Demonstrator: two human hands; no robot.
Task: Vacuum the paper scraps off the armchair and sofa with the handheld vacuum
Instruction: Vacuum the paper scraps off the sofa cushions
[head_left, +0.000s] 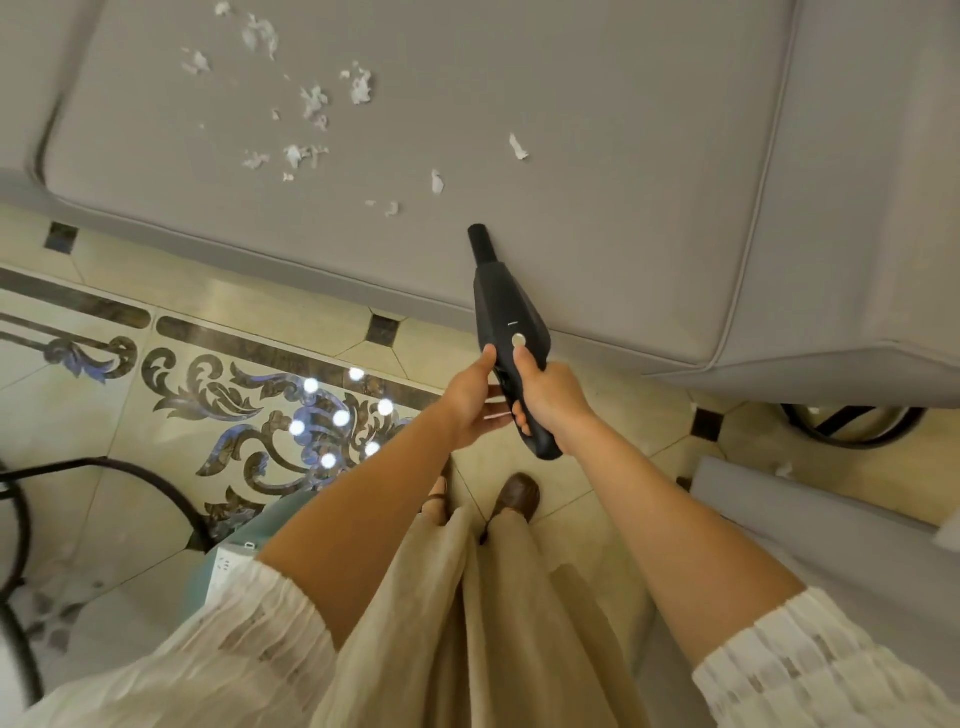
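Note:
A black handheld vacuum (506, 312) points up and away over the front edge of a grey seat cushion (597, 171). My right hand (550, 397) grips its handle, thumb lying just below the round silver button. My left hand (475, 400) holds the vacuum's left side, thumb along the body. Several white paper scraps (358, 88) lie scattered over the cushion's left and middle part; the nearest scrap (392, 209) sits a little to the left of the nozzle tip. One more scrap (783, 470) lies on another grey seat at the right edge.
The patterned tile floor (234, 374) reflects ceiling lights. Dark curved metal frames stand at the left (104, 467) and under the seat at the right (852, 426). A grey armrest (878, 156) rises to the right. A second grey cushion (810, 525) lies at lower right.

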